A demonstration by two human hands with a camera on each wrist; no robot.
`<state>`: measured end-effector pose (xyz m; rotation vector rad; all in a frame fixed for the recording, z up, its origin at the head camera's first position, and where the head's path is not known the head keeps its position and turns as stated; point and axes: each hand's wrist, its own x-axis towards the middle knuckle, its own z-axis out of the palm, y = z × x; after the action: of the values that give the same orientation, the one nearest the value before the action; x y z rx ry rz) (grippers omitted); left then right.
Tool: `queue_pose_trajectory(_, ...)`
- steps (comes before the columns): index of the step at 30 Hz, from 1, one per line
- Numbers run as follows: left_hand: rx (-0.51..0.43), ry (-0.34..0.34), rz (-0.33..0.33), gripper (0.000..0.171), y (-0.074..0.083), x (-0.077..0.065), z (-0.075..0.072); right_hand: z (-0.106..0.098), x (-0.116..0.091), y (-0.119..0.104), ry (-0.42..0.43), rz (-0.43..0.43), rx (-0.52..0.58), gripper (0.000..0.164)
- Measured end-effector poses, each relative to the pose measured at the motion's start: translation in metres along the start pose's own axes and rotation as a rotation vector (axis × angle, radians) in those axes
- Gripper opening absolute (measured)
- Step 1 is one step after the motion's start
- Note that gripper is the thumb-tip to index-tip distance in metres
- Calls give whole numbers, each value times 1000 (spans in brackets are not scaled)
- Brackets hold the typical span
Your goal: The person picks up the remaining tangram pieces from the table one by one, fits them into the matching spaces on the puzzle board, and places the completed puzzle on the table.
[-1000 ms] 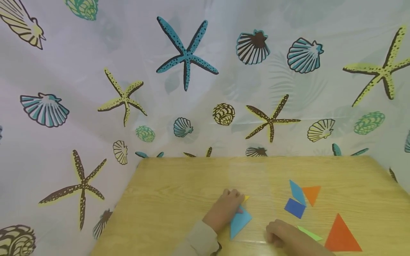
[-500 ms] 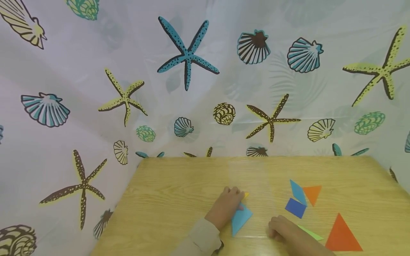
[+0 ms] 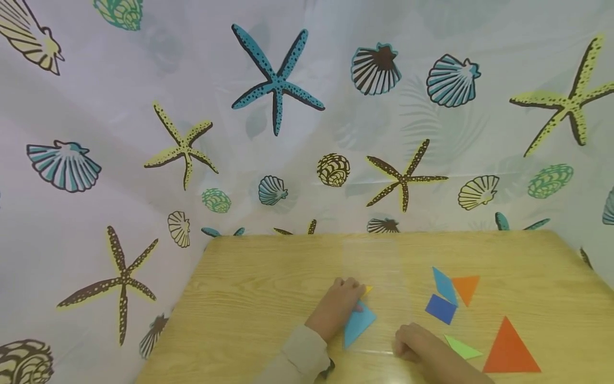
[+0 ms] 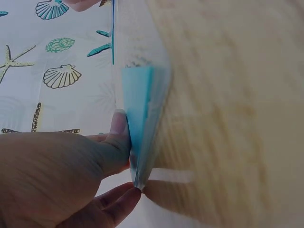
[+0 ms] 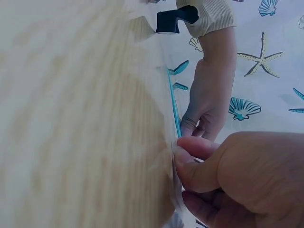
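Observation:
My left hand [image 3: 336, 309] pinches a light blue triangle [image 3: 358, 324] left of the table's middle. In the left wrist view the light blue triangle [image 4: 137, 102] shows with clear plastic film [image 4: 161, 90] around it, thumb against the blue face and fingertips at the near corner. A yellow tip [image 3: 368, 290] pokes out beyond the left fingers; the rest of it is hidden. The right hand [image 3: 419, 344] rests to the right with fingers curled. In the right wrist view, thumb and forefinger of the right hand [image 5: 228, 175] pinch at the thin clear film's edge [image 5: 176, 190].
Right of the hands lie a light blue parallelogram [image 3: 445, 286], an orange triangle [image 3: 466, 289], a dark blue square [image 3: 441, 309], a light green piece [image 3: 462, 348] and a large red triangle [image 3: 511, 349]. A shell-and-starfish curtain [image 3: 288, 160] surrounds the wooden table [image 3: 249, 298].
The left hand and light blue triangle have shifted slightly away from the body. The right hand has moved only a little; more of the light green piece shows beside it.

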<state>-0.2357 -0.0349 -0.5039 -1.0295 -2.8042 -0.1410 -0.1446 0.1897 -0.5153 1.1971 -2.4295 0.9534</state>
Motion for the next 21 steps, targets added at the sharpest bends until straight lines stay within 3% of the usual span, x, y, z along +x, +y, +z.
queue_pose_trajectory(5,-42,-16,-11,40,0,1,4,-4,-2,-5,-28,30,0,32)
queue_pose_trajectory(10,-61,-42,-26,41,3,1,4,-12,-12,-2,-117,114,-29,24)
queue_pose_trajectory(14,-46,-50,-26,41,4,0,4,-27,-21,-1,-211,313,-80,16)
queue_pose_trajectory(16,-38,-47,-24,41,4,0,5,-38,-26,-1,-244,451,-129,13)
queue_pose_trajectory(21,-43,-42,-23,41,3,-2,5,-68,-45,8,-260,740,-195,15)
